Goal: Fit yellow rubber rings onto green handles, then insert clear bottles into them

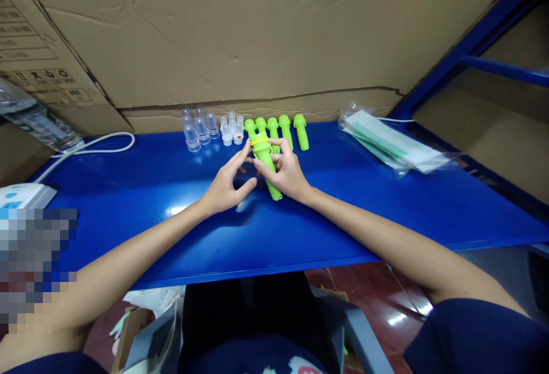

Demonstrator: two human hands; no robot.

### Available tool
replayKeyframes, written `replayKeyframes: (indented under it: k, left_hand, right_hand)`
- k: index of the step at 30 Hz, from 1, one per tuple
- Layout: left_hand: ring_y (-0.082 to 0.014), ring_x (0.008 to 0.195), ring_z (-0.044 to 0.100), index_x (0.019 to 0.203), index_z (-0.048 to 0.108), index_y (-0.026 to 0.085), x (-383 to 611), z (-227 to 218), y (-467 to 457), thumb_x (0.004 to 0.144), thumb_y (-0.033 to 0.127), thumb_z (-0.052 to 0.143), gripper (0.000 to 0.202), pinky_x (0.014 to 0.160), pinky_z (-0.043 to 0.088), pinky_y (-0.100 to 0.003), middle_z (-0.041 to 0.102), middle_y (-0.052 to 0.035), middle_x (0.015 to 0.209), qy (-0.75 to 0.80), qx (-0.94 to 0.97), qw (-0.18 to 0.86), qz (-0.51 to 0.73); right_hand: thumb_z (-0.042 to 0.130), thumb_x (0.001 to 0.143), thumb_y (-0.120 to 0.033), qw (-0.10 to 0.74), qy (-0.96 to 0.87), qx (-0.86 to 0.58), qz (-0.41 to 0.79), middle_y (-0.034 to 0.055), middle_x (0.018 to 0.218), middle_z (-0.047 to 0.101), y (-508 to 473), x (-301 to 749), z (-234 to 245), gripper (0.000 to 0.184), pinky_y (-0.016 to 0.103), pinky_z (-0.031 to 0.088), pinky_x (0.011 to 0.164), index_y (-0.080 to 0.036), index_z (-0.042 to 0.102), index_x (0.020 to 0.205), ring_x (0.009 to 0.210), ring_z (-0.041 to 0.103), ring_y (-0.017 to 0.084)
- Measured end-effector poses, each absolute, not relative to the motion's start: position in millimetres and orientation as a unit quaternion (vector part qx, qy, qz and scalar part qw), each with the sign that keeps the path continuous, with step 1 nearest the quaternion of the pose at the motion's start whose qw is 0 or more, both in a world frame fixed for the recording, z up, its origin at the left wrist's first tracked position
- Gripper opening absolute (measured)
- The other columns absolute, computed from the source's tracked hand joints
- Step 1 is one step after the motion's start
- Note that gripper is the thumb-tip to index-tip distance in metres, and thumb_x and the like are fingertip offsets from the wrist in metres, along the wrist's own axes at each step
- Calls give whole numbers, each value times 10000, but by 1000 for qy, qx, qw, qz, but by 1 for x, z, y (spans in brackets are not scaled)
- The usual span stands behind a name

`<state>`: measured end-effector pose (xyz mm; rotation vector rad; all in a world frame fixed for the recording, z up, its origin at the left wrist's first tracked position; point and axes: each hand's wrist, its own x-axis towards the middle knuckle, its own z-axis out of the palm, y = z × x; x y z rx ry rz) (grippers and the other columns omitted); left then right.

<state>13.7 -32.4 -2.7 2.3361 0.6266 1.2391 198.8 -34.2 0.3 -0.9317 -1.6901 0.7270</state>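
Observation:
My right hand (289, 175) is wrapped round a bright green plastic tube (266, 167) with a yellow ring near its top, held tilted over the blue table (141, 191). My left hand (226, 184) is beside it, its fingertips pinching at the ring end of the tube. Just behind stands a row of several more green tubes (285, 128). To their left are small clear plastic caps (198, 130) and white-tipped clear pieces (231, 129).
Cardboard walls (257, 36) close off the back. A clear bag of packets (392, 144) lies at the right, by a blue frame (472, 48). At the left are a white cable (98, 148), a white device (23, 195) and a plastic water bottle (36, 119).

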Motion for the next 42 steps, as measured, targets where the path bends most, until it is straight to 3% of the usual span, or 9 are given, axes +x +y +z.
replayKeyframes:
  k: [9,14,21,27,33,38,42]
  left_hand:
    - [-213,1116,636,1499,305,293,16,-7,-32,932,230,599,642,804,551,-316,444,-153,1490,219,809,236,492]
    - [-179,1052,667,1385,407,268,17,-6,-30,938,206,577,482,762,550,-281,512,-123,1388,216,798,243,507]
    - [-154,969,696,1266,481,222,16,4,-34,952,213,561,325,763,553,-264,634,-96,1235,240,781,270,510]
    - [-156,980,684,1163,516,203,14,8,-33,962,321,573,240,801,556,-271,663,-73,1119,281,759,300,504]
    - [-118,781,635,904,639,169,12,13,-31,929,337,647,170,655,504,-222,665,-39,933,348,761,201,509]
    - [-117,732,612,890,632,165,10,8,-28,942,275,632,121,647,474,-231,674,-26,876,341,796,124,485]
    - [-169,807,628,940,616,160,6,8,-24,1006,233,507,147,723,448,-296,699,-66,926,335,852,-41,401]
  right_hand:
    - [604,916,-540,526,-723,-355,273,-15,804,554,-36,195,0,580,297,466,462,-278,244,1288,526,592,152]
    - [567,951,-481,505,-752,-337,258,-37,759,513,-33,198,-4,471,293,456,469,-297,263,1261,495,535,138]
    - [620,915,-443,485,-753,-347,278,-59,745,489,-36,199,-3,465,298,475,516,-300,281,1199,515,527,128]
    - [636,859,-356,447,-759,-363,304,-82,679,431,-40,200,8,435,275,410,476,-293,303,1131,503,484,125]
    - [594,783,-234,407,-771,-362,330,-120,596,418,-40,202,12,409,255,362,439,-275,326,1089,442,477,121]
    - [586,743,-224,398,-775,-369,324,-128,564,408,-39,201,9,427,253,334,433,-266,311,1067,433,485,140]
    - [588,747,-233,409,-757,-402,314,-114,579,438,-41,196,6,435,270,367,452,-261,310,1081,459,526,162]
